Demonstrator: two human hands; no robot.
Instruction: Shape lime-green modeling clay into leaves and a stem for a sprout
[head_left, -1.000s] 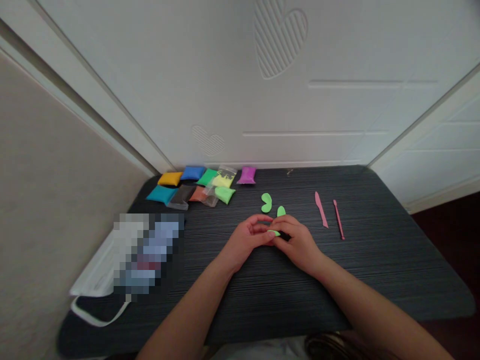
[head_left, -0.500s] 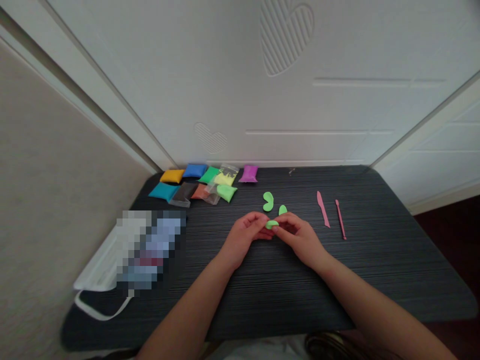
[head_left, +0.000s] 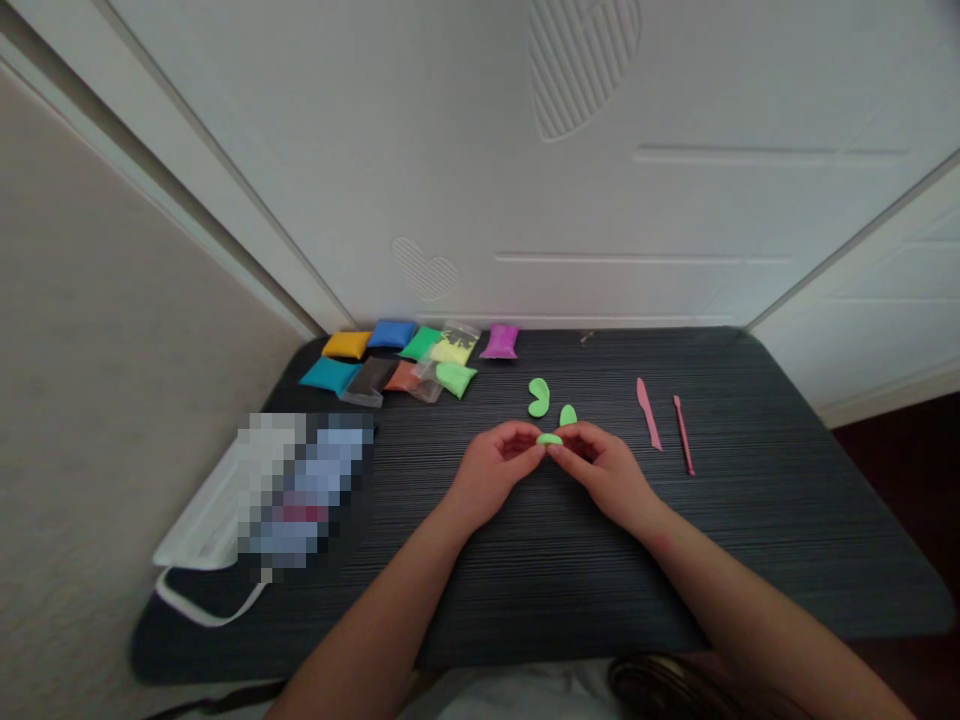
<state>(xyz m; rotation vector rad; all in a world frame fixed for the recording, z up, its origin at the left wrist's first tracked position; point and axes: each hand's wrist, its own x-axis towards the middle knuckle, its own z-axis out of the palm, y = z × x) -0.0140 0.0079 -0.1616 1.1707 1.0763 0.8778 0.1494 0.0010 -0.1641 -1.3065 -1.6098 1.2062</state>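
Note:
A small light-green piece of modelling clay (head_left: 550, 440) is pinched between the fingertips of both hands, above the dark table (head_left: 555, 580). My left hand (head_left: 499, 465) grips its left side with thumb and fingers. On its right side, my right hand (head_left: 600, 465) holds it the same way. Just beyond the fingers lies a green oval clay piece (head_left: 568, 415), its near end close to my right fingers. Farther back and to the left rests a curved, notched green clay piece (head_left: 539, 398).
Several colourful clay packets sit at the back left, among them a light-green packet (head_left: 455, 378) and a purple packet (head_left: 500, 342). A pink plastic knife (head_left: 649, 413) and a thin pink tool (head_left: 683, 435) lie to the right. A white mask (head_left: 199, 530) lies at the left, beside a blurred-out area.
My fingers have shifted around the green clay piece, which now shows more plainly between both sets of fingertips. The view has tilted slightly; the other things lie as before.

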